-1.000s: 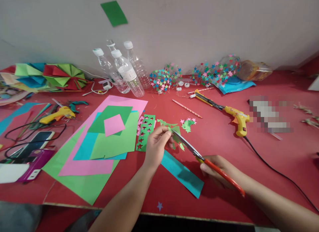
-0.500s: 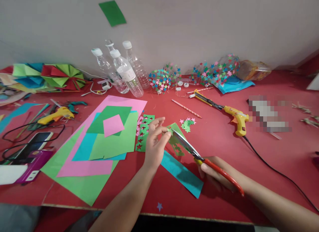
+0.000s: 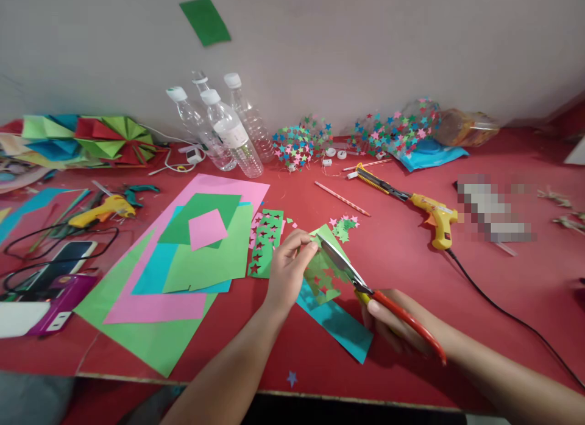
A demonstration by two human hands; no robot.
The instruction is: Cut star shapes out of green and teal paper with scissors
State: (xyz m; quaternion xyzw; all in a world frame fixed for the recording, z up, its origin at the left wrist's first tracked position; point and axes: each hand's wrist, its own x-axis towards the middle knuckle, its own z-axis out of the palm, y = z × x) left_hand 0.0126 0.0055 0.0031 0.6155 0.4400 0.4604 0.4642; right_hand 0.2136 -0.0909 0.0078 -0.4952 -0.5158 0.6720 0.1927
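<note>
My left hand [image 3: 292, 268] pinches the top edge of a light green paper strip [image 3: 329, 268] that has star-shaped holes in its lower part. In my right hand [image 3: 402, 324] is a pair of scissors [image 3: 388, 309] with red and yellow handles. Their blades point up and left, meeting the strip close to my left fingertips. Under the strip lies a blue paper strip [image 3: 348, 330]. Just behind is a small pile of cut paper stars [image 3: 345, 228], green and pink. Left of my left hand lies a dark green strip [image 3: 265, 245] full of star holes.
Stacked coloured sheets [image 3: 150, 346] cover the table's left. Plastic bottles [image 3: 235, 136] and star-covered balls [image 3: 292, 148] stand along the wall. A yellow glue gun [image 3: 434, 217] with its cord, a box cutter [image 3: 379, 182] and a pencil [image 3: 342, 198] lie to the right.
The green strip has turned flatter, showing more of its star holes. My left fingers have curled in and dropped slightly. A small green scrap now lies beyond my left hand.
</note>
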